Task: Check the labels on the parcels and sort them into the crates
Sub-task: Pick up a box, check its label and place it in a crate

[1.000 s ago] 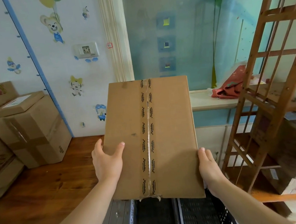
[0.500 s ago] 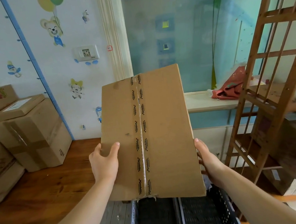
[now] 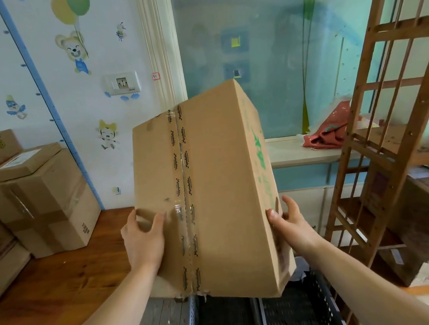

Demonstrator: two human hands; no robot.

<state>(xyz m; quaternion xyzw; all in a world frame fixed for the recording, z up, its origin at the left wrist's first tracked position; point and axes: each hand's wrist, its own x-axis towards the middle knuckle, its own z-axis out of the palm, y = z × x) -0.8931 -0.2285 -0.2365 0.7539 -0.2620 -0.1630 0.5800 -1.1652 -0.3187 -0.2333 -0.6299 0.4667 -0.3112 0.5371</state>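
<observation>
I hold a tall brown cardboard parcel (image 3: 218, 183) upright in front of me with both hands. Clear tape with dark print runs down its facing side. Its right side, with green print, is now partly turned toward me. My left hand (image 3: 143, 238) grips the lower left edge, thumb on the front face. My right hand (image 3: 289, 220) grips the lower right edge, fingers wrapped round the green-printed side. No label shows on the faces I see. Two dark plastic crates (image 3: 290, 318) sit side by side on the floor right below the parcel.
Several taped cardboard boxes (image 3: 43, 204) are stacked at the left on a wooden surface (image 3: 49, 290); the top one bears a white label. A wooden shelf rack (image 3: 381, 144) stands at the right with boxes behind it. A red cloth (image 3: 329, 131) lies on the white sill.
The parcel has turned about its upright axis, its right side swinging toward me and showing green print. My right hand has shifted round onto that side; my left hand stays at the lower left edge.
</observation>
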